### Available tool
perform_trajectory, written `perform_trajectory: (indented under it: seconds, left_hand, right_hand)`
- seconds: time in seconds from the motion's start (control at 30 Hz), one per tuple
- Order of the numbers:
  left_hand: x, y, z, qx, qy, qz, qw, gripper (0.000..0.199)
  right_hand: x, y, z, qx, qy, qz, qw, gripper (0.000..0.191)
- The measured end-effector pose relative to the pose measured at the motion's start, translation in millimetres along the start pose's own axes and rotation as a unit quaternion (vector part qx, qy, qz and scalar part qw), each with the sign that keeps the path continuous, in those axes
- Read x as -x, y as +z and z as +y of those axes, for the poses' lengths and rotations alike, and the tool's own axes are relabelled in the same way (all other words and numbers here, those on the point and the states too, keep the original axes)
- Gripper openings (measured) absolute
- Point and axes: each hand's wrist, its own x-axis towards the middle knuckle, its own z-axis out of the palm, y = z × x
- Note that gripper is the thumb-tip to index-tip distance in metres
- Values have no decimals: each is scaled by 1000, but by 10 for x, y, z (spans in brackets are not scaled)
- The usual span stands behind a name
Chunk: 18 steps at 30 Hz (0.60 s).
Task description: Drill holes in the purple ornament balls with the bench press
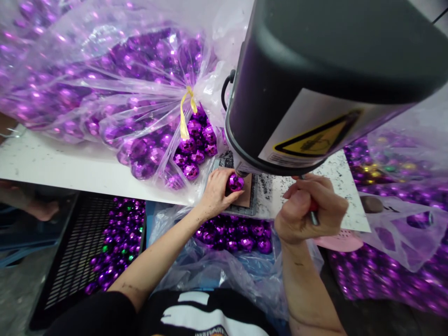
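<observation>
Between the thumb and fingers of my left hand (pixel 217 192) is a shiny purple faceted ball (pixel 235 182). It is held over a brown pad (pixel 245 198) on the base of a drill press, just under the machine's dark head (pixel 280 93). My right hand (pixel 311 210) is closed around a metal lever with a red part (pixel 314 205), to the right of the machine. Black specks lie scattered around the base. The machine's head hides the spot above the ball, so whether a tool touches it cannot be made out.
A big clear bag of purple balls (pixel 147 88), tied with yellow ribbon (pixel 185 112), lies at the left. An open bag (pixel 224 268) with balls sits below the table's edge. A black crate (pixel 70 247) stands lower left, a pink basket (pixel 339 241) at right. Another person's hand (pixel 44 210) shows far left.
</observation>
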Motion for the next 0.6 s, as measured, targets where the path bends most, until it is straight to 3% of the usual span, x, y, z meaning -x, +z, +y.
perform_trajectory:
  seconds: [0.27, 0.6]
  left_hand:
    - [-1, 6, -11, -2, 6, -1, 1000, 48]
    - [5, 19, -21, 6, 11, -4, 1000, 46]
  right_hand:
    - [-8, 82, -31, 20, 12, 36, 999, 9]
    - [320, 85, 126, 31, 30, -1, 999, 12]
